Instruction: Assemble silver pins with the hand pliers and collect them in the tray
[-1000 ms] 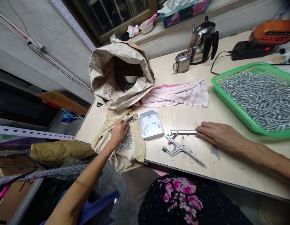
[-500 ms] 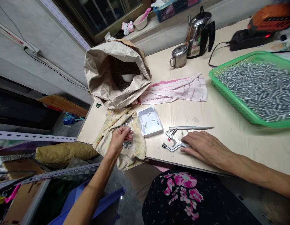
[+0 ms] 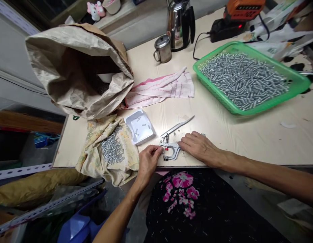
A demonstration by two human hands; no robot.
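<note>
My left hand [image 3: 149, 161] is closed, thumb and forefinger pinched on a tiny metal piece [image 3: 162, 152] that barely shows. Its fingertips are beside the jaw of silver snap-fastener pliers [image 3: 175, 151] with a C-shaped frame, a spring and a red tip. My right hand [image 3: 200, 148] lies on the table with its fingers curled around the lower handle of the pliers, hiding most of it. The upper handle stands away from it. On a yellow patterned cloth [image 3: 93, 157] at left is a pile of small metal pieces [image 3: 112, 148]. A white tray [image 3: 149, 136] behind my left hand holds several similar pieces.
A large open paper sack [image 3: 80, 71] with a white scoop [image 3: 105, 77] stands at left. Behind are a pink-striped towel [image 3: 161, 88], a metal cup [image 3: 163, 50] and a kettle [image 3: 181, 27]. A green basket [image 3: 217, 98] full of metal pieces sits at right. The table's front edge [image 3: 191, 166] is close.
My left hand has moved right from the pile on the cloth to the jaw of the pliers. The pliers have turned, their jaw now nearer the table's front edge. The view has shifted right.
</note>
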